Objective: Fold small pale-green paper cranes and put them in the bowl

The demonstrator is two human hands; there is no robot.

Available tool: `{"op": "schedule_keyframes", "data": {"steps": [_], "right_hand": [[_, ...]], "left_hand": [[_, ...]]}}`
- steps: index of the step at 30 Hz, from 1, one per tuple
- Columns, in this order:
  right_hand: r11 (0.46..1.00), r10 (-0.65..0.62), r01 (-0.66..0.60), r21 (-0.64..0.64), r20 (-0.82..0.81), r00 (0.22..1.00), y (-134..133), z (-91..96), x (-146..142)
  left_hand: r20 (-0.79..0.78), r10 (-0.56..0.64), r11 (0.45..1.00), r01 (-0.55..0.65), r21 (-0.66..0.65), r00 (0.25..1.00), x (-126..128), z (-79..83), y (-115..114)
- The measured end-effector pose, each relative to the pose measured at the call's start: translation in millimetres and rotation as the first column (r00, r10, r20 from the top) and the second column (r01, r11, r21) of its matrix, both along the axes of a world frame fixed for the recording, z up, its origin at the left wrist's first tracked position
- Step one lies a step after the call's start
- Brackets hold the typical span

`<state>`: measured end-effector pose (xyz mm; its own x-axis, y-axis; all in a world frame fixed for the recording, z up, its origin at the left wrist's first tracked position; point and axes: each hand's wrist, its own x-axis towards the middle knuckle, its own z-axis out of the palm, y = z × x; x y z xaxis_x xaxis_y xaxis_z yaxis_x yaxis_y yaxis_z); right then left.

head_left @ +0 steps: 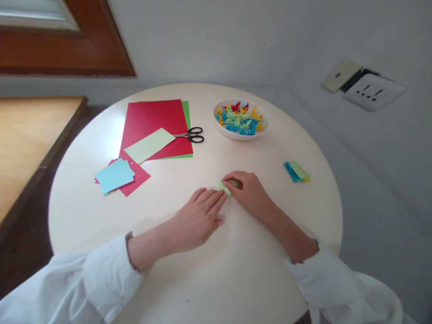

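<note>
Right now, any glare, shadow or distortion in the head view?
Head view: bright glare on the white table, left of the red paper sheet; head view: faint, soft shadows by the left hand; head view: wall socket at right looks stretched.

Soft light, seemingly from the left — white glare bleaches the table [216, 162] beyond the left hand [202, 217]. Faint shadows edge the hands; right of the right hand [250, 191], the greyer wall [371, 180] looks grainy — its socket [373, 92] stretched by distortion.
</note>
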<state>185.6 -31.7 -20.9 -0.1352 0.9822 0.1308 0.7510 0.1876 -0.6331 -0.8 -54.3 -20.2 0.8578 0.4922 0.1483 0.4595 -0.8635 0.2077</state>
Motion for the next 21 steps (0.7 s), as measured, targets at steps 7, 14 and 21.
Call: {"op": "schedule_keyframes", "data": {"steps": [7, 14, 21], "right_hand": [[1.000, -0.005, 0.005, -0.009, 0.005, 1.000, 0.0, 1.5, -0.7], [1.000, -0.004, 0.004, -0.010, 0.000, 1.000, -0.1, 2.9, -1.5], [1.000, -0.002, 0.002, -0.003, 0.008, 1.000, -0.4, 2.2, -1.2]], "left_hand": [[-0.021, 0.041, 0.999, -0.041, -0.011, 0.999, 5.1, 3.6, 1.9], [-0.025, 0.096, 0.995, -0.097, -0.023, 0.995, 5.8, 3.0, 3.6], [-0.022, 0.119, 0.993, -0.119, -0.004, 0.993, 9.4, 6.8, 3.9]]}}
